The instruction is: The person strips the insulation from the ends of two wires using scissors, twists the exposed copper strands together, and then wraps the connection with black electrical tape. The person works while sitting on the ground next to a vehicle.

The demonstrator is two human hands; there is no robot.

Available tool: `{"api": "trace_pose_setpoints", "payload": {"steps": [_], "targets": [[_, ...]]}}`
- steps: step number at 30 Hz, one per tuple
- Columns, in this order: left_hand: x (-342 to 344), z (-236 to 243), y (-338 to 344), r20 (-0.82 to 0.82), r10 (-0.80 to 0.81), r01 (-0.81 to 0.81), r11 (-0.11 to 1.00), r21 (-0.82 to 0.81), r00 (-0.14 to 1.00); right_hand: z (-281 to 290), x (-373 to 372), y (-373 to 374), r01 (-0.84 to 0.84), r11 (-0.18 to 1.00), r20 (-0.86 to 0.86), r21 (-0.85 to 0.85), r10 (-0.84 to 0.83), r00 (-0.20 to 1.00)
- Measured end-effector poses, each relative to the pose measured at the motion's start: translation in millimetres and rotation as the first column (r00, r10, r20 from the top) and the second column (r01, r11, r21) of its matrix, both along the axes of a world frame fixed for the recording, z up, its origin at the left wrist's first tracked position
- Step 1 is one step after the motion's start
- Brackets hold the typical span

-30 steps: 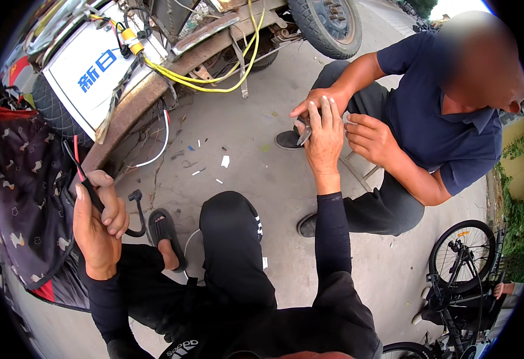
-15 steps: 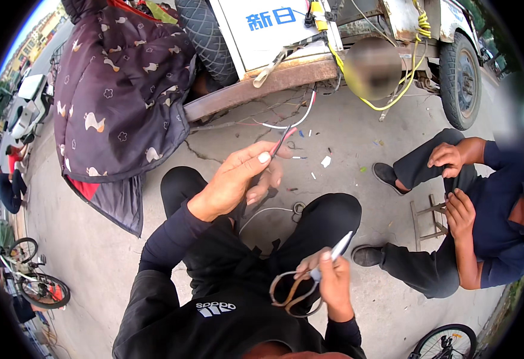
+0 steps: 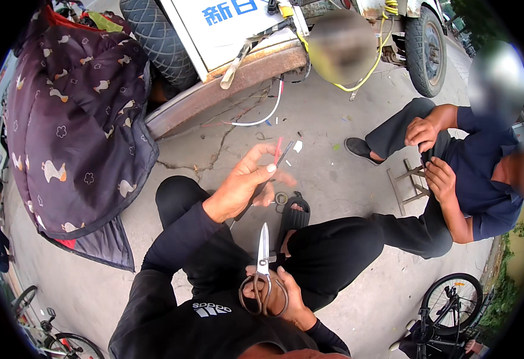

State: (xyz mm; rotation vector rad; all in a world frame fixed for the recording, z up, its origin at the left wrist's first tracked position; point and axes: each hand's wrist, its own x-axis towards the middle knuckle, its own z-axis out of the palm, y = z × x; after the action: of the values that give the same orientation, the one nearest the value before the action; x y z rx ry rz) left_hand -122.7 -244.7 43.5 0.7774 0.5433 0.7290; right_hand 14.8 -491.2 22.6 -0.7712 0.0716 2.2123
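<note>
My left hand (image 3: 243, 184) is closed, pinching a cable between thumb and fingers. A red wire (image 3: 278, 148) and a black wire (image 3: 285, 154) stick up past the thumb tip, side by side. Lower down, in front of my lap, my right hand (image 3: 295, 299) holds a pair of scissors (image 3: 263, 263) around its looped handles. The blades look closed together and point up, a little below the left hand and apart from the wires. Some of the right fingers are hidden behind the handles.
Ahead stands a vehicle with a rusty beam (image 3: 226, 90), and a white wire (image 3: 256, 123) hangs from it. A duck-patterned quilted cover (image 3: 76, 137) fills the left. At right a co-worker (image 3: 483, 173) sits by a wooden stool (image 3: 409, 182). Tape (image 3: 282, 198) lies near my foot.
The scissors have swung from pointing up and right to nearly upright, and moved left with my right hand. My right knee has moved outward, uncovering my sandalled foot. The left hand keeps its wires.
</note>
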Motion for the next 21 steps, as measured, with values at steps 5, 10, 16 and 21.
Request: {"api": "trace_pose_setpoints", "payload": {"steps": [5, 10, 16, 21], "targets": [[5.1, -34.1, -1.9, 0.003, 0.064, -0.064, 0.998, 0.012, 0.998, -3.4, 11.2, -15.0, -0.073, 0.982, -0.050, 0.177, 0.083, 0.995], [11.7, -46.7, -23.2, 0.039, 0.101, -0.107, 0.972, 0.208, 0.994, -11.3, 27.0, -38.7, -0.301, 0.904, 0.125, 0.304, 0.275, 0.953], [32.1, -6.2, -67.1, -0.115, 0.288, -0.138, 0.725, 0.674, 0.951, -20.0, 72.0, -68.9, -0.250, 0.880, 0.307, 0.404, 0.127, 0.943], [64.4, 41.1, -85.1, -0.292, 0.403, 0.011, 0.571, 0.821, 0.868, 41.4, 137.7, 19.1, 0.127, 0.682, 0.219, 0.720, -0.397, 0.892]]}}
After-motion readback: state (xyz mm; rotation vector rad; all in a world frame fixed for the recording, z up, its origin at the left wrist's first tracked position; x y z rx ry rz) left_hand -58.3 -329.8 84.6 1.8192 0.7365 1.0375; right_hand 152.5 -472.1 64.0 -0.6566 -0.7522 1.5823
